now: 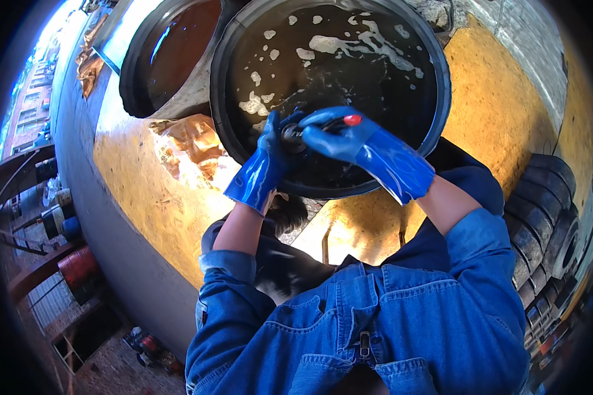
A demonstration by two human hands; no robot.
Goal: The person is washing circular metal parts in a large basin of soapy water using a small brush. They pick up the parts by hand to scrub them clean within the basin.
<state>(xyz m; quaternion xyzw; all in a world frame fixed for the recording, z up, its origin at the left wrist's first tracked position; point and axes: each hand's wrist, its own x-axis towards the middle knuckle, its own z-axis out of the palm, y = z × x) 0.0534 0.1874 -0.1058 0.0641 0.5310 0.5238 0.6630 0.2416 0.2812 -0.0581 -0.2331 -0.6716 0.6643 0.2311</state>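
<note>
I wear blue rubber gloves on both hands, over the near part of a large black tub [219, 118] of dark, foamy liquid. My left hand [270, 153] is closed on a small dark round part [294, 137] with raised marks on its face. Curled beside that part is my right hand [339, 137], gripping a slim tool with a red end [352, 120] that shows above the fingers. The tool's working end is hidden by the glove, so its kind cannot be made out.
Another black tub [130, 85] with reddish-brown liquid stands at the far left. Crumpled brown wrapping [194, 145] lies next to the tubs on a yellowish-brown sheet [145, 191]. Ribbed black rubber-like rings [540, 210] are stacked on the right. A grey ledge [105, 230] runs along the left.
</note>
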